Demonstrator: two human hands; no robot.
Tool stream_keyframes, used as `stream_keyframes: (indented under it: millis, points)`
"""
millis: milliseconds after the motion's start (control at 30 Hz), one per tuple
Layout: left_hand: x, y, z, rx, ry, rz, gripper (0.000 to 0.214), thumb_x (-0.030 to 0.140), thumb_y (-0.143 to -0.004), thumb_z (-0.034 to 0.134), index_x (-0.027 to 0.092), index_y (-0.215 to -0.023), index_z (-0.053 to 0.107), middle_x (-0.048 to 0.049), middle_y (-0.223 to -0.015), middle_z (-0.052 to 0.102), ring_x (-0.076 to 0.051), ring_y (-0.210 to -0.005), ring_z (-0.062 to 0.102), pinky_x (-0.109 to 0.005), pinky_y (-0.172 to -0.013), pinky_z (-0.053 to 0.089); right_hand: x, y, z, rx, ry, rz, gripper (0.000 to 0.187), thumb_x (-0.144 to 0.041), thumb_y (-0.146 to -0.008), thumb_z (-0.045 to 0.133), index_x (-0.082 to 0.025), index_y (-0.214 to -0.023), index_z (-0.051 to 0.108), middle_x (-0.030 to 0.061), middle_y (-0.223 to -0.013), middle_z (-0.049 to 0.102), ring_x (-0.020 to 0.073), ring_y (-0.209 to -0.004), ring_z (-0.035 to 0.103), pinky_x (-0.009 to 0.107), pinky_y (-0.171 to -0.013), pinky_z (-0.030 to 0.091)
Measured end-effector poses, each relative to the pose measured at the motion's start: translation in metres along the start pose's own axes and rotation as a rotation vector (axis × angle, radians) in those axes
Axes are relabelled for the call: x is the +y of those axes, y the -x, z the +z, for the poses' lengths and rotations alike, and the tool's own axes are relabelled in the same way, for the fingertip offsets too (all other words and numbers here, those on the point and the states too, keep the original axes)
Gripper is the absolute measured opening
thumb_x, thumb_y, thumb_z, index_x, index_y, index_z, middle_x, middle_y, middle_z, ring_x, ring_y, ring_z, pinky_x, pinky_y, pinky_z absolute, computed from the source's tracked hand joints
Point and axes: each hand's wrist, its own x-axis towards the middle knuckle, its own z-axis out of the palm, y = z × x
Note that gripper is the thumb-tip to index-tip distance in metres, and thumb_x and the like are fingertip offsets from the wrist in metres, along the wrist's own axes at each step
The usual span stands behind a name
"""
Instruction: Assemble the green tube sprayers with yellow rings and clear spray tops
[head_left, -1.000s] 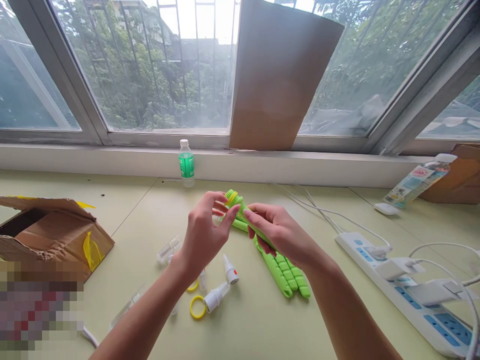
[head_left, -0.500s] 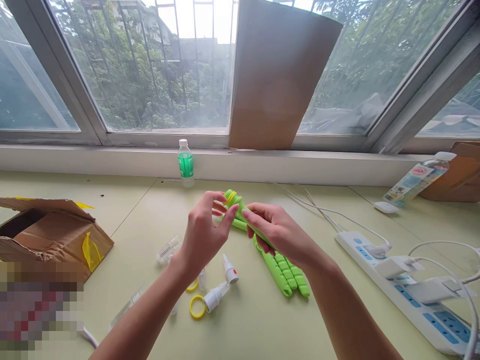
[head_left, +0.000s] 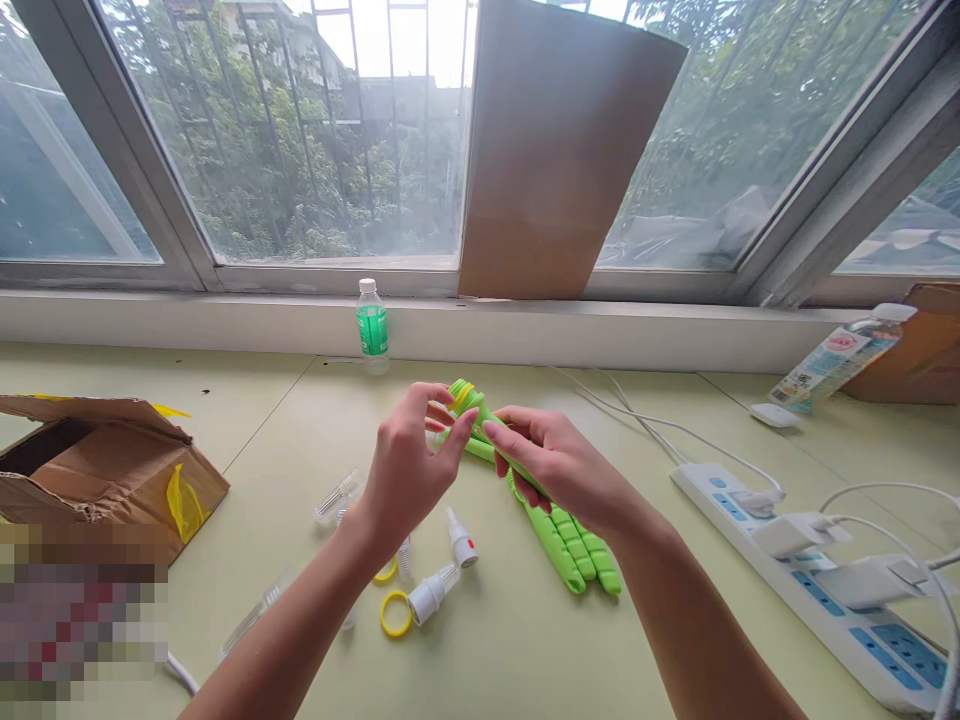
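While the right hand [head_left: 551,450] grips a green tube [head_left: 484,415] by its body, tilted above the table [head_left: 525,660], the left hand [head_left: 409,450] sits half-curled at the ridged neck, fingers by a yellow band [head_left: 460,396]; can't tell if it grips. More green tubes [head_left: 566,555] lie below the right hand. Yellow ring [head_left: 396,614] just beside a white fitting [head_left: 431,597], white nozzle [head_left: 462,545] near. Clear plastic part [head_left: 337,497] left of the left wrist. Open cardboard box [head_left: 127,460] far left, power strip [head_left: 795,565] right.
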Motion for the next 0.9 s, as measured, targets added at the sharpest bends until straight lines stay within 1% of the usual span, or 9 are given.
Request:
stream_keyframes:
  millis: [333,700,900]
  points:
    - [-0.0002,-0.0018,0.0011,-0.004,-0.005,0.008,0.019,0.027,-0.084,0.065,0.018,-0.093,0.052,-0.0008,-0.087,0.065,-0.009,-0.065,0.066,-0.021,-0.059,0.058,-0.0012,-0.0007,-0.0006,-0.003,-0.002,0.003,0.038,-0.053,-0.092,0.048,-0.019,-0.076,0.051,-0.0022,-0.068,0.053,0.0062,-0.043,0.045,0.018,-0.036,0.035]
    - [-0.0009,-0.0014,0.0004,-0.011,-0.024,0.003,0.019,0.030,-0.085,0.064,0.019,-0.093,0.052,-0.0014,-0.089,0.066,-0.010,-0.066,0.067,-0.023,-0.060,0.059,-0.0006,-0.0001,-0.0004,-0.005,0.002,0.003,0.038,-0.052,-0.092,0.048,-0.019,-0.075,0.050,-0.0024,-0.068,0.053,0.0063,-0.043,0.045,0.018,-0.036,0.035]
    - [-0.0015,-0.0014,0.0003,-0.014,-0.029,0.007,0.019,0.031,-0.085,0.064,0.019,-0.094,0.052,-0.0006,-0.085,0.065,-0.010,-0.065,0.067,-0.023,-0.058,0.058,0.0000,-0.0007,-0.0004,0.000,0.008,0.000,0.037,-0.052,-0.092,0.048,-0.019,-0.075,0.049,-0.0021,-0.067,0.053,0.0067,-0.043,0.045,0.019,-0.036,0.035]
